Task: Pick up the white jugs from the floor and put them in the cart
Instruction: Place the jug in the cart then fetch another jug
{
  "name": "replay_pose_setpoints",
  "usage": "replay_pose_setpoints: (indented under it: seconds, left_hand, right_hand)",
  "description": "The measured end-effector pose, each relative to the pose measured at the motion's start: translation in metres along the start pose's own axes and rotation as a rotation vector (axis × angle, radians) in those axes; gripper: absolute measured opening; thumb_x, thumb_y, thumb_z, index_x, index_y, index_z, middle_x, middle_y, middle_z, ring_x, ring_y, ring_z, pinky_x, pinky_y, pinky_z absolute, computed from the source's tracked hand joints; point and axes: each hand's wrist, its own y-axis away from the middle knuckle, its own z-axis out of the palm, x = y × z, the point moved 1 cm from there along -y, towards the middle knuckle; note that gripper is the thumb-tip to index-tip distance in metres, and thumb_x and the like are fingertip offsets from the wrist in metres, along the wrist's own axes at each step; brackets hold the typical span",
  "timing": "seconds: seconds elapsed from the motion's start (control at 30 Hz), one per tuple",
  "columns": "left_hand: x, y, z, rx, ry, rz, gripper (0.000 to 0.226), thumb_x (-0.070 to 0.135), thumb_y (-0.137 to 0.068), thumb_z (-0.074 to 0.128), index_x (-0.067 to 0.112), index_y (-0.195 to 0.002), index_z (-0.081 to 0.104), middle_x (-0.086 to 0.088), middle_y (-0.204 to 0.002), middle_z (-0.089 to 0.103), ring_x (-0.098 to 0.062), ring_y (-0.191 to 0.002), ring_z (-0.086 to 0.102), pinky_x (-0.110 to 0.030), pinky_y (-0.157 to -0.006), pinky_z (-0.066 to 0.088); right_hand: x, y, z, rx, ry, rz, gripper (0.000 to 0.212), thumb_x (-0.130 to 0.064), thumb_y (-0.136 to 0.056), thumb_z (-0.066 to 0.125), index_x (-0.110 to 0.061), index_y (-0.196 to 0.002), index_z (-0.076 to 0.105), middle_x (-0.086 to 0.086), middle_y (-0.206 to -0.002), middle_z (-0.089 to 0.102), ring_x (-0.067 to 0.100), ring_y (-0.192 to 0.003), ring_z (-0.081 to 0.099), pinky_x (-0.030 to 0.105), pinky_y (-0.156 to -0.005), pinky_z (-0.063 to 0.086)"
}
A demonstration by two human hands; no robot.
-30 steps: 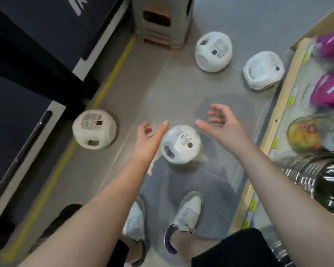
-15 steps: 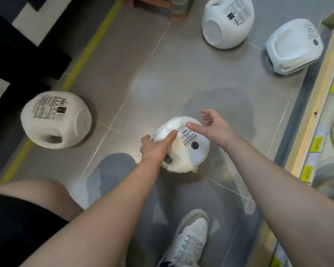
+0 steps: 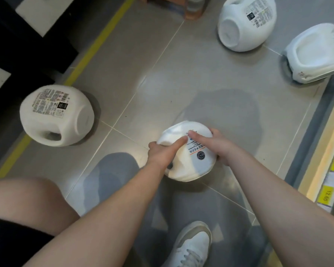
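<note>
Glossy grey tile floor (image 3: 181,74) with pale grout lines and soft glare. Yellow stripe (image 3: 96,47) runs along the black-and-white fixture (image 3: 27,45) on the left. Wooden shelf edge (image 3: 324,151) on the right with yellow price tags (image 3: 324,196).

floor (image 3: 181,74): glossy grey tiles, all round the left grip (image 3: 160,155)
yellow line (image 3: 96,49): diagonal stripe on the floor, well off to that grip's left
sneaker (image 3: 191,247): white, laced, on the floor, closer in than the grips
shelf edge (image 3: 320,151): pale wood, out past the right grip (image 3: 220,149), yellow price tags (image 3: 325,195) on it
</note>
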Motion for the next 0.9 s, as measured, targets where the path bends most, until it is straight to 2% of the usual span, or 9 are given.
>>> replay_pose_setpoints:
  seconds: [0.07, 0.13, 0.23, 0.4, 0.5, 0.63, 0.73, 0.83, 0.9]
  left_hand:
    - [0.007, -0.006, -0.003, 0.032, -0.075, 0.079, 0.131, 0.082, -0.032, 0.081, 0.016, -0.137, 0.041, -0.006, -0.132, 0.062, -0.027, -0.108, 0.07, -0.038, -0.085, 0.059]
    - [0.015, -0.01, -0.005, 0.032, -0.164, 0.158, 0.14, 0.083, -0.028, 0.079, 0.016, -0.144, 0.039, -0.004, -0.138, 0.058, -0.025, -0.119, 0.064, -0.043, -0.1, 0.056]
    - [0.023, -0.014, -0.007, 0.006, -0.275, 0.207, 0.145, 0.084, -0.029, 0.079, 0.017, -0.151, 0.036, -0.005, -0.141, 0.056, -0.025, -0.124, 0.063, -0.043, -0.101, 0.055]
    - [0.025, -0.02, -0.009, -0.026, -0.307, 0.252, 0.134, 0.078, -0.042, 0.088, 0.016, -0.149, 0.039, -0.005, -0.134, 0.062, -0.023, -0.113, 0.068, -0.034, -0.08, 0.058]
    - [0.022, -0.026, -0.009, -0.035, -0.29, 0.308, 0.111, 0.06, -0.061, 0.095, 0.017, -0.147, 0.041, -0.003, -0.128, 0.064, -0.022, -0.112, 0.068, -0.035, -0.084, 0.058]
    - [0.033, -0.011, -0.009, -0.072, -0.238, 0.454, 0.11, 0.049, -0.066, 0.096, 0.022, -0.154, 0.035, 0.004, -0.143, 0.056, -0.014, -0.126, 0.059, -0.034, -0.102, 0.053]
    - [0.054, 0.023, -0.016, -0.102, -0.239, 0.569, 0.103, 0.045, -0.07, 0.095, 0.03, -0.152, 0.034, 0.009, -0.15, 0.047, -0.006, -0.129, 0.051, -0.022, -0.099, 0.043]
    - [0.076, 0.071, -0.031, -0.087, -0.213, 0.696, 0.093, 0.04, -0.07, 0.095, 0.038, -0.141, 0.035, 0.008, -0.146, 0.049, -0.008, -0.131, 0.053, -0.018, -0.099, 0.048]
    - [0.092, 0.113, -0.044, -0.071, -0.212, 0.795, 0.101, 0.049, -0.065, 0.097, 0.036, -0.144, 0.035, 0.009, -0.147, 0.047, -0.008, -0.134, 0.05, -0.016, -0.104, 0.046]
  right_hand:
    - [0.005, 0.007, 0.004, 0.005, -0.079, 0.04, 0.135, -0.084, -0.025, 0.091, -0.024, -0.137, 0.047, -0.003, -0.123, 0.072, 0.022, -0.104, 0.076, 0.047, -0.091, 0.063]
    - [0.011, 0.012, 0.006, 0.004, -0.137, 0.076, 0.113, -0.075, -0.047, 0.092, -0.022, -0.135, 0.046, -0.002, -0.122, 0.071, 0.022, -0.101, 0.075, 0.041, -0.081, 0.063]
    - [0.018, 0.019, 0.008, 0.014, -0.227, 0.092, 0.085, -0.061, -0.069, 0.089, -0.018, -0.13, 0.047, -0.003, -0.113, 0.072, 0.017, -0.092, 0.074, 0.032, -0.065, 0.058]
    - [0.024, 0.018, 0.016, 0.029, -0.389, 0.078, 0.105, -0.06, -0.057, 0.095, -0.017, -0.139, 0.044, 0.003, -0.123, 0.073, 0.023, -0.1, 0.078, 0.038, -0.071, 0.064]
    - [0.024, 0.023, 0.017, 0.022, -0.468, 0.051, 0.13, -0.064, -0.03, 0.101, -0.014, -0.138, 0.049, 0.006, -0.121, 0.077, 0.025, -0.098, 0.08, 0.048, -0.082, 0.067]
    - [0.023, 0.027, 0.002, 0.046, -0.475, -0.069, 0.138, -0.063, -0.023, 0.105, -0.015, -0.143, 0.053, 0.006, -0.122, 0.078, 0.023, -0.103, 0.08, 0.05, -0.091, 0.065]
    - [-0.002, 0.061, -0.016, 0.058, -0.426, -0.186, 0.129, -0.058, -0.028, 0.106, -0.017, -0.139, 0.056, 0.006, -0.122, 0.078, 0.023, -0.105, 0.079, 0.049, -0.092, 0.064]
    - [-0.035, 0.113, -0.035, 0.105, -0.397, -0.304, 0.11, -0.046, -0.033, 0.104, -0.022, -0.128, 0.054, 0.002, -0.122, 0.075, 0.016, -0.105, 0.077, 0.037, -0.085, 0.064]
    - [-0.057, 0.155, -0.045, 0.131, -0.364, -0.366, 0.107, -0.04, -0.04, 0.102, -0.022, -0.131, 0.049, -0.003, -0.122, 0.071, 0.009, -0.106, 0.073, 0.029, -0.085, 0.062]
